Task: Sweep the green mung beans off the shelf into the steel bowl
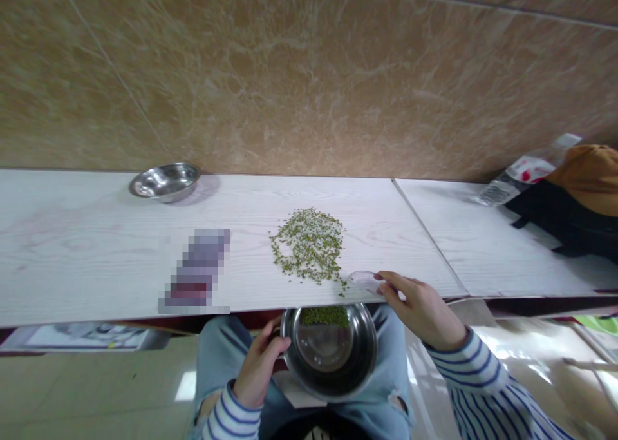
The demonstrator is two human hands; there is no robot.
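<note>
My left hand (263,363) grips the rim of a steel bowl (364,363) over my lap, just under the table's front edge. A heap of small green beans (324,315), mung beans by their look, lies inside the bowl on its far side. Between thumb and fingers of my right hand (425,308) is a clear, curved piece of plastic with fine markings, like a protractor (361,279), held low at the tabletop. Its left end is beside the near right edge of a loose spread of the same beans (311,245) on the white table. A few beans trail toward the table edge.
A second steel bowl (167,182) stands at the back left by the tiled wall (290,79). A blurred-out rectangular item (197,269) lies left of the beans. At the far right are a plastic bottle (524,172) and a black and brown bag (574,201).
</note>
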